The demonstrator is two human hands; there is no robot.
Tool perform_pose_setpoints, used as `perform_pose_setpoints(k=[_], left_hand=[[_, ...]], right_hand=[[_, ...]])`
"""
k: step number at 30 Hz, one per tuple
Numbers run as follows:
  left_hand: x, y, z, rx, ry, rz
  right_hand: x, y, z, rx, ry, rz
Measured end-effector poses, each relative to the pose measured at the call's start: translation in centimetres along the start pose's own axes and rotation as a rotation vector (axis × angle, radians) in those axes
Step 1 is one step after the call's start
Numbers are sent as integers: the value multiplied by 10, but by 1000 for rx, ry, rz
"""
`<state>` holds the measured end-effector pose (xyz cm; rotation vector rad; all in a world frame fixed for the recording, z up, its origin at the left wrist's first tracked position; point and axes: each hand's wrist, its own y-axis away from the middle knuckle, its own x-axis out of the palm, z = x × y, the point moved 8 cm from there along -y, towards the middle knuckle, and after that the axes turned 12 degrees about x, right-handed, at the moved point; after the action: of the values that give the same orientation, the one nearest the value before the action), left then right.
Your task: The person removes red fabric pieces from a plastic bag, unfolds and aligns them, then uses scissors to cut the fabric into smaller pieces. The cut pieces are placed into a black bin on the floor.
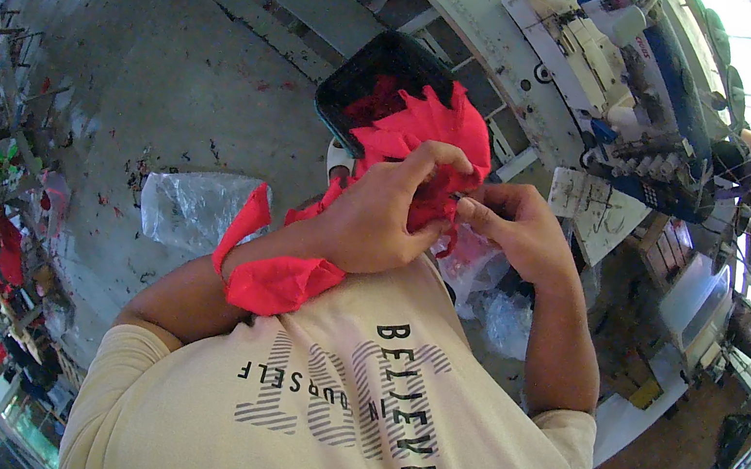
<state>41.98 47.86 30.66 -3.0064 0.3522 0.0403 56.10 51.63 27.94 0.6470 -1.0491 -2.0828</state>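
A bundle of bright red cloth [432, 126] is gathered in front of my chest, spilling over the rim of a dark bin [334, 95]. My left hand [384, 211] curls around the near side of this cloth, thumb and forefinger bent towards each other. Facing it, my right hand [521, 230] pinches a small, dark, thin thing [457, 196] against the cloth; its kind is too small to tell. Another red cloth piece [284, 284] hangs across my left forearm.
Sewing machines [576, 55] stand on a white worktable [470, 9] at the far right. A clear plastic bag [193, 211] lies on the grey floor [133, 88] to the left, with scattered scraps. More clear plastic [499, 323] is beside my right forearm.
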Motion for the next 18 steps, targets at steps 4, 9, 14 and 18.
perform_pose_setpoints(k=[4, 9, 14, 18], left_hand=[[0, 0, -2, -7, 20, 6], [-1, -1, -10, 51, -83, 16], [-1, 0, -5, 34, -38, 10], [-2, -1, -4, 33, -81, 22]], right_hand=[[0, 0, 2, -12, -29, 6], [6, -9, -10, 17, -85, 25], [8, -13, -12, 57, -189, 36], [10, -14, -13, 79, -261, 55]])
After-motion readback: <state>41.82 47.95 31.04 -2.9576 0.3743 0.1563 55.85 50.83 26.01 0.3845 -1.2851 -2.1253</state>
